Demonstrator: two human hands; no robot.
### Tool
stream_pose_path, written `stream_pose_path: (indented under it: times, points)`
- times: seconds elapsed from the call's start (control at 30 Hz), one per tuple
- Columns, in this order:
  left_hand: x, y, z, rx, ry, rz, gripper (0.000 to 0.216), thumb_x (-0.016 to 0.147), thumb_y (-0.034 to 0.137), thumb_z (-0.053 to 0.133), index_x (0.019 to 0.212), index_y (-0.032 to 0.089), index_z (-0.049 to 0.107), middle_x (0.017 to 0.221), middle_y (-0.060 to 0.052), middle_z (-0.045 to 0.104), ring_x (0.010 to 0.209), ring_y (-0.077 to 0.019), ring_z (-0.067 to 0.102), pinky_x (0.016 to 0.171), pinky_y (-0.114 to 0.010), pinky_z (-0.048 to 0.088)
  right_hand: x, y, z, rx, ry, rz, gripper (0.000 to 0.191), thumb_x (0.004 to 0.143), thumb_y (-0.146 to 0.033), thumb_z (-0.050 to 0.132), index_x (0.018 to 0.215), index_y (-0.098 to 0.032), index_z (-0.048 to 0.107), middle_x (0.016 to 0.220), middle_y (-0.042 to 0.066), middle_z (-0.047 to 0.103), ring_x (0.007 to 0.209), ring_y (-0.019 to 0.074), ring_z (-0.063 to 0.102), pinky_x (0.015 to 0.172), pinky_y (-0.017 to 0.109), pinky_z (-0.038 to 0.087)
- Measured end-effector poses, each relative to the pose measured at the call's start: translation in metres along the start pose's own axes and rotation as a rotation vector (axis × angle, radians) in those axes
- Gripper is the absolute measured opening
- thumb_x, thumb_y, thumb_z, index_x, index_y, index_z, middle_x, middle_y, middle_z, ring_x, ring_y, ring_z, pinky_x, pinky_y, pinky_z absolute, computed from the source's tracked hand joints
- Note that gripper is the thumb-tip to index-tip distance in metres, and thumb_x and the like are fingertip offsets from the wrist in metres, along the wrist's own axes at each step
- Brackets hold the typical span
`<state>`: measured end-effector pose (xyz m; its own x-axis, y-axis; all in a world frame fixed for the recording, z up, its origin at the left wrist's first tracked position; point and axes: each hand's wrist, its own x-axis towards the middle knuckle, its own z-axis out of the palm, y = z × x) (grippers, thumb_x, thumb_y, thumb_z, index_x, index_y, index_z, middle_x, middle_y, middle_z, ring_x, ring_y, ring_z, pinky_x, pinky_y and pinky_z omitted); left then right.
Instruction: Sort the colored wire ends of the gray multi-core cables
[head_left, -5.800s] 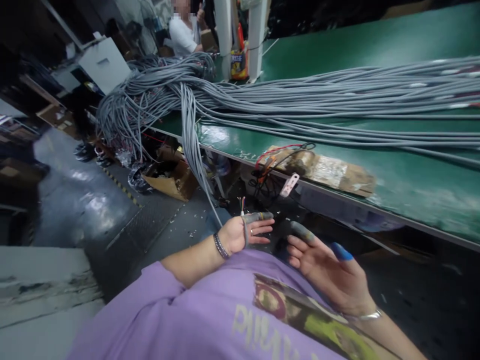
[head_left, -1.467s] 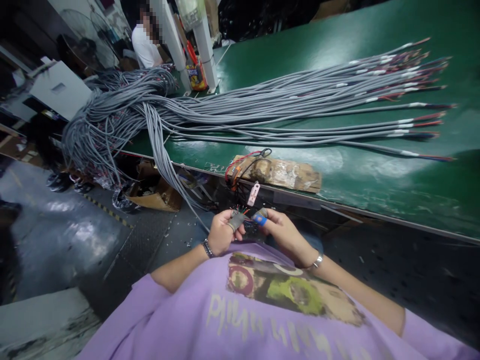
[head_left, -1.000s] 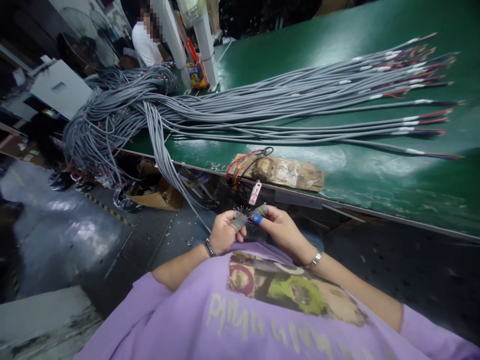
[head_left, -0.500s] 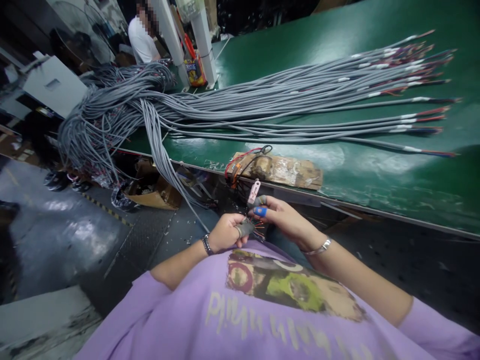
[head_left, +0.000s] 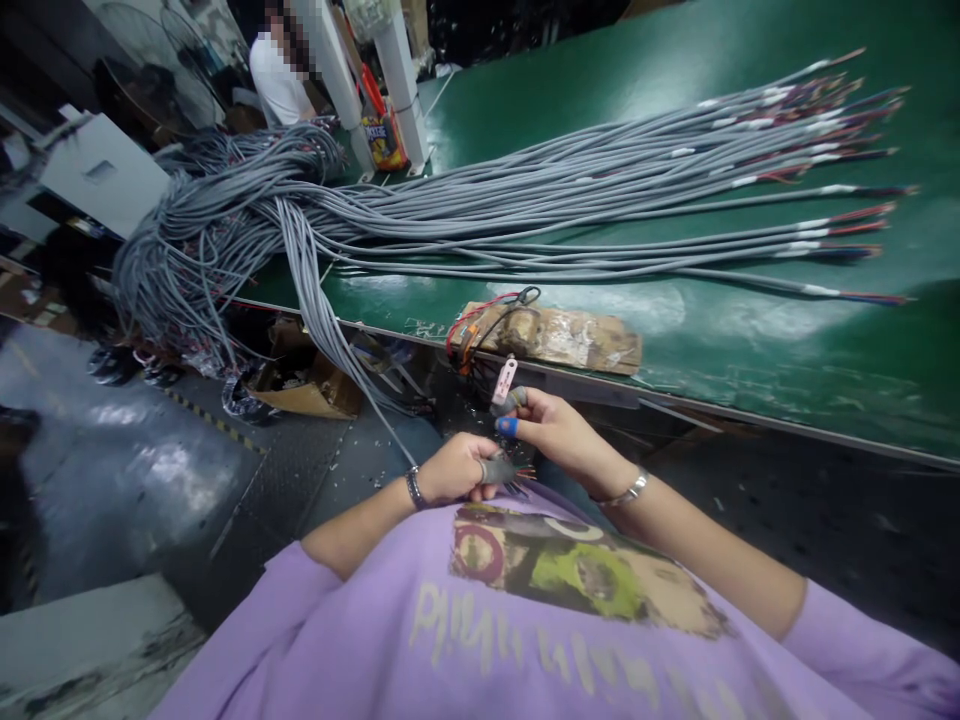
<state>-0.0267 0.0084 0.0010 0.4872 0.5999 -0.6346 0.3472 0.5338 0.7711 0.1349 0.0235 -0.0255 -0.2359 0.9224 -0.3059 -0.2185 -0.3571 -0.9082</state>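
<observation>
Coloured wires point(head_left: 525, 473): a thin fan poking out from the left grip on its right-hand side, tips loose and spread just above the purple shirt point(head_left: 487, 590). Left hand point(head_left: 454, 467) clamped on them, thumb and fingers together; a grey wrap point(head_left: 493, 471) hides the exact pinch point. Grey cable point(head_left: 397, 437) comes down to the left wrist and passes out of sight behind it; probably the same piece.

Handling, as I judge it: pinch well back from the tips, so the strands stay fanned and each can be picked singly. Firm hold, no crushing; fine ends likely bend or tangle easily. Slack at the wrist seems worth keeping, lest the cable tug the fan askew.

Right hand point(head_left: 553, 430): beyond and right of the left grip, near it but apart from the wires. Thumb in a blue cover point(head_left: 507, 427), close to the forefinger; too small to make out whether anything sits between them. Forearm slants in from the right, wrist fairly straight. Left forearm lies low across the body, knuckles up.

Farther out: pale tag point(head_left: 505, 378) just past the right fingertips, contact unclear. Beyond both hands, green bench point(head_left: 750, 345) bearing grey cables point(head_left: 480, 215).
</observation>
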Motion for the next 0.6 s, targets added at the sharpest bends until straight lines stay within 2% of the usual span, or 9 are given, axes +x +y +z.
stream_pose_path:
  times: [0.1, 0.17, 0.27, 0.33, 0.4, 0.47, 0.6]
  points:
    - [0.000, 0.002, -0.004, -0.063, -0.053, 0.001, 0.039, 0.060, 0.043, 0.078, 0.052, 0.015, 0.052, 0.040, 0.004, 0.051, 0.030, -0.0040, 0.038, 0.032, -0.017, 0.025, 0.004, 0.007, -0.007, 0.098, 0.093, 0.018, 0.028, 0.057, -0.034, 0.080, 0.074, -0.020, 0.061, 0.063, -0.004, 0.060, 0.058, 0.0105, 0.050, 0.057, 0.024, 0.042]
    - [0.002, 0.003, -0.009, -0.131, -0.094, 0.006, 0.039, 0.056, 0.046, 0.079, 0.054, 0.015, 0.055, 0.040, 0.004, 0.051, 0.029, -0.0044, 0.037, 0.031, -0.017, 0.025, 0.008, 0.006, -0.011, 0.215, 0.097, 0.087, 0.030, 0.063, -0.044, 0.077, 0.073, -0.021, 0.060, 0.063, -0.002, 0.061, 0.058, 0.0120, 0.052, 0.057, 0.025, 0.045]
    - [0.009, 0.005, -0.016, -0.213, -0.156, 0.020, 0.038, 0.054, 0.046, 0.080, 0.059, 0.014, 0.059, 0.039, 0.003, 0.051, 0.027, -0.0053, 0.036, 0.029, -0.018, 0.022, 0.013, -0.001, -0.014, 0.351, -0.058, 0.184, 0.035, 0.069, -0.055, 0.071, 0.074, -0.022, 0.061, 0.071, 0.002, 0.066, 0.060, 0.0141, 0.056, 0.055, 0.026, 0.046]
    - [0.015, 0.007, -0.020, -0.244, -0.184, 0.019, 0.036, 0.056, 0.044, 0.079, 0.062, 0.014, 0.061, 0.038, 0.002, 0.051, 0.027, -0.0058, 0.035, 0.029, -0.019, 0.020, 0.017, -0.006, -0.012, 0.370, -0.177, 0.200, 0.039, 0.067, -0.058, 0.073, 0.077, -0.022, 0.063, 0.077, 0.003, 0.068, 0.061, 0.0139, 0.056, 0.054, 0.025, 0.046]
    - [0.021, 0.010, -0.024, -0.266, -0.203, 0.016, 0.033, 0.058, 0.041, 0.079, 0.062, 0.014, 0.061, 0.037, 0.002, 0.050, 0.026, -0.0064, 0.034, 0.029, -0.019, 0.018, 0.020, -0.008, -0.010, 0.328, -0.213, 0.163, 0.045, 0.061, -0.060, 0.077, 0.080, -0.022, 0.064, 0.075, 0.002, 0.066, 0.058, 0.0126, 0.054, 0.053, 0.025, 0.044]
    - [0.026, 0.012, -0.027, -0.285, -0.215, 0.031, 0.031, 0.060, 0.039, 0.078, 0.062, 0.014, 0.060, 0.036, 0.002, 0.050, 0.026, -0.0065, 0.034, 0.030, -0.019, 0.017, 0.023, -0.007, -0.008, 0.230, -0.134, 0.063, 0.048, 0.058, -0.062, 0.078, 0.075, -0.020, 0.063, 0.067, 0.000, 0.062, 0.054, 0.0116, 0.050, 0.051, 0.024, 0.042]
    - [0.032, 0.013, -0.032, -0.306, -0.234, 0.053, 0.028, 0.059, 0.036, 0.077, 0.063, 0.012, 0.063, 0.037, 0.001, 0.050, 0.027, -0.0067, 0.034, 0.030, -0.019, 0.017, 0.025, -0.003, -0.004, 0.002, 0.160, -0.192, 0.049, 0.064, -0.069, 0.071, 0.063, -0.021, 0.058, 0.056, -0.001, 0.056, 0.053, 0.0134, 0.047, 0.052, 0.027, 0.041]
